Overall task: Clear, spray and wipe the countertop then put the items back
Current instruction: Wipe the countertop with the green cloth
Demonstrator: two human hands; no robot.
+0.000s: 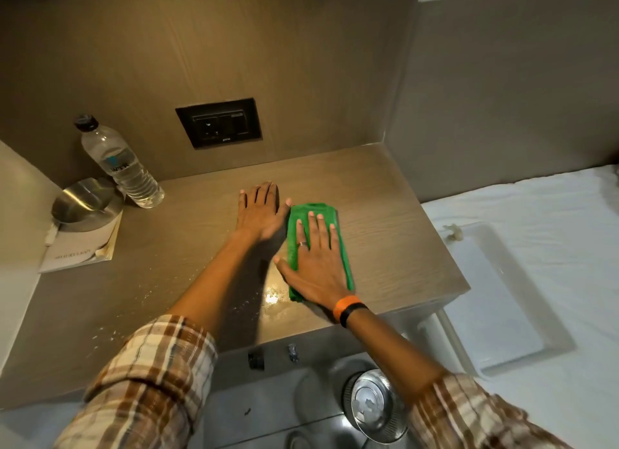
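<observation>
Both hands flat, fingers spread | right hand (315, 257) presses green cloth (321, 247) | left hand (259, 214) braces countertop (402, 214) | rec: overlap strokes thru droplets (271, 298), avoid water bottle (120, 164).

Rolled plaid sleeves (157, 365) — orange-black wristband (348, 309), finger ring (302, 243)

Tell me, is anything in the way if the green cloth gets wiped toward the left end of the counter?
Yes. The left hand lies flat right beside the green cloth, and farther left stand a water bottle and a metal bowl.
</observation>
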